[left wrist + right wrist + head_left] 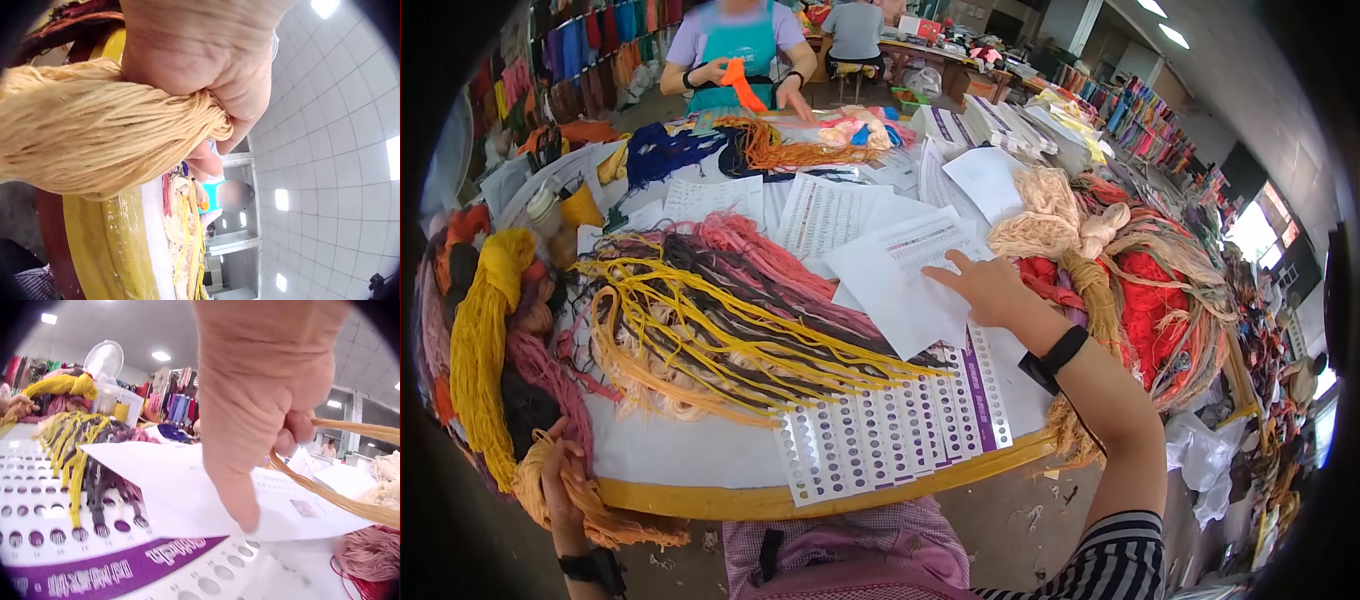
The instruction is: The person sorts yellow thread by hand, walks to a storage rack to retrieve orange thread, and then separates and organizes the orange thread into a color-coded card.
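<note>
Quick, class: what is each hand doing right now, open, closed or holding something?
Left hand: closed, gripping a tan yarn skein.
Right hand: forefinger pressing the paper sheet, other fingers curled round tan strands.

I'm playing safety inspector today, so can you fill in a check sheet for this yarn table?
Surface: round white table with a yellow rim, mostly covered.
Job's things: tan yarn; paper; hole cards with yellow and dark threads tied in.
Clutter: yellow skein, red yarn, more sheets and skeins.
Hands: left hand grips the tan yarn at the table edge; right hand presses a finger on the paper, and its curled fingers seem to hold a tan strand.
Cables: nothing seen.
Surroundings: another person across the table; yarn racks.
</note>
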Demonstrator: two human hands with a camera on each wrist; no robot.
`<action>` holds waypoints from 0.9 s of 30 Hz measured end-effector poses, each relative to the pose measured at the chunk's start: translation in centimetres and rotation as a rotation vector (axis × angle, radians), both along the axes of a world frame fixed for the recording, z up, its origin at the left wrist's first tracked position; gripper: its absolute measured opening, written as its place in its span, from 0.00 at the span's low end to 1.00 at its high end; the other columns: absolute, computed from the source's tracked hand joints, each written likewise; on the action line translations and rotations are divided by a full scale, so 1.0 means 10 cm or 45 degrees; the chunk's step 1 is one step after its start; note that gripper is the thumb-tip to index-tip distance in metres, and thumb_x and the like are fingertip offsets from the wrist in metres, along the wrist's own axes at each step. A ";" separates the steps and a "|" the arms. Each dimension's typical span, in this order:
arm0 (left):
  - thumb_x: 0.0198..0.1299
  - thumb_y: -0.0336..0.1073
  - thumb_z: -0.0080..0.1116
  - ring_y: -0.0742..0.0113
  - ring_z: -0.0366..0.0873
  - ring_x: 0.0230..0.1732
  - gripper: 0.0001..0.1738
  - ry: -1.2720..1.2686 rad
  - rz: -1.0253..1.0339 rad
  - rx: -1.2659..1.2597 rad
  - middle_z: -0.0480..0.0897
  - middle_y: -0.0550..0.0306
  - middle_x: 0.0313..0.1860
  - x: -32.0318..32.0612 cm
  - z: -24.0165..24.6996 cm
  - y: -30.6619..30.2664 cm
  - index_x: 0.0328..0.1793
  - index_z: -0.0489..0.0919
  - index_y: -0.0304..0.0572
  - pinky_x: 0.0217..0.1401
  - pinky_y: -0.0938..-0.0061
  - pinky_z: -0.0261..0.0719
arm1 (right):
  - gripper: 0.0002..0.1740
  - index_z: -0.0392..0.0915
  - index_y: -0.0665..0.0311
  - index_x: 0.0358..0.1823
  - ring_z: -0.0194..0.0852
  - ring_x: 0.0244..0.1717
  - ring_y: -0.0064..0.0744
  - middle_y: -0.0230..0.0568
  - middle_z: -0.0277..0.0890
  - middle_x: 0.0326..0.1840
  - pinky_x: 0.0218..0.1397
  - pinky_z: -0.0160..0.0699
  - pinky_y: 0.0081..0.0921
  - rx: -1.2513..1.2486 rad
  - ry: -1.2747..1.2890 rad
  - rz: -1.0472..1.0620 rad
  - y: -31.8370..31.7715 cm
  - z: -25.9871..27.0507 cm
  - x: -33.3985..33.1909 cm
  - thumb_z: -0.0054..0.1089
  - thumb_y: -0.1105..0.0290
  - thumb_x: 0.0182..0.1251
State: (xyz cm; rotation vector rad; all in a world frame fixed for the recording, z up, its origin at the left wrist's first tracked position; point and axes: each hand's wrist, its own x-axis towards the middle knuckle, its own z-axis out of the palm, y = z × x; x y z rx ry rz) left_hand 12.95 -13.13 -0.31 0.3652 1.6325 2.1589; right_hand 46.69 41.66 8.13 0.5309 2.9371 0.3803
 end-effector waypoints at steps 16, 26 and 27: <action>0.67 0.37 0.51 0.81 0.63 0.17 0.24 0.036 0.009 -0.016 0.79 0.57 0.32 -0.01 -0.02 -0.01 0.65 0.68 0.29 0.18 0.90 0.59 | 0.36 0.62 0.58 0.69 0.80 0.46 0.52 0.51 0.70 0.58 0.43 0.80 0.42 0.086 -0.013 0.223 0.18 -0.27 0.14 0.58 0.77 0.54; 0.68 0.38 0.49 0.82 0.65 0.18 0.24 0.046 0.022 -0.040 0.78 0.58 0.32 0.00 0.00 -0.01 0.65 0.67 0.29 0.18 0.89 0.60 | 0.15 0.69 0.64 0.49 0.81 0.29 0.53 0.51 0.79 0.27 0.31 0.79 0.45 0.142 0.703 -0.290 0.70 -0.32 -0.06 0.54 0.72 0.60; 0.68 0.38 0.49 0.82 0.65 0.18 0.24 0.035 0.033 -0.068 0.78 0.58 0.31 0.01 0.01 0.00 0.65 0.67 0.30 0.18 0.89 0.60 | 0.10 0.68 0.64 0.44 0.80 0.27 0.55 0.52 0.79 0.24 0.32 0.79 0.48 0.217 0.771 -0.340 0.79 -0.34 -0.07 0.53 0.73 0.60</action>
